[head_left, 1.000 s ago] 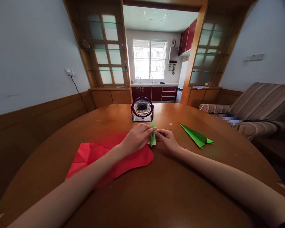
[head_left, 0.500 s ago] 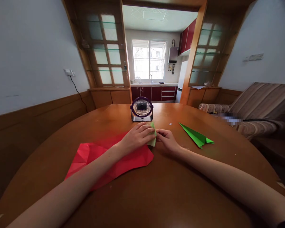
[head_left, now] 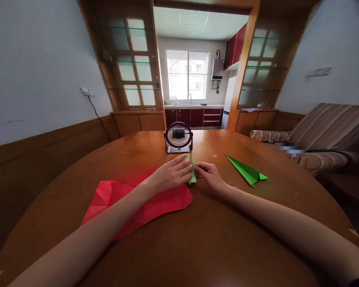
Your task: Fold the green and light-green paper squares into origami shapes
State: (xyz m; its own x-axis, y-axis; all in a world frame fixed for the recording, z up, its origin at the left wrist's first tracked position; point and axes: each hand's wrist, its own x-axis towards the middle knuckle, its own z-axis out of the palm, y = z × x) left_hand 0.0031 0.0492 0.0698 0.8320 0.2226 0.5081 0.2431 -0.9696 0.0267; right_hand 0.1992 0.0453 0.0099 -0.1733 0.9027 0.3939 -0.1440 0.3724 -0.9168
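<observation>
Narrow folded green paper (head_left: 192, 174) standing on edge on the desk (head_left: 197, 239), pinched between left hand (head_left: 171, 174) and right hand (head_left: 208, 176). Just in front of the small desk fan (head_left: 178, 137), beside crumpled red paper (head_left: 143, 199).

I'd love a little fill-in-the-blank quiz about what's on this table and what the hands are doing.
1. Both hands, left hand and right hand, pinch a small folded paper coloured ____.
2. Under the left forearm lies a creased sheet of paper coloured ____.
3. The finished green paper plane lies to the ____ of the right hand.
4. Behind the hands on the wooden table stands a small desk ____.

Missing words: green; red; right; fan
</observation>
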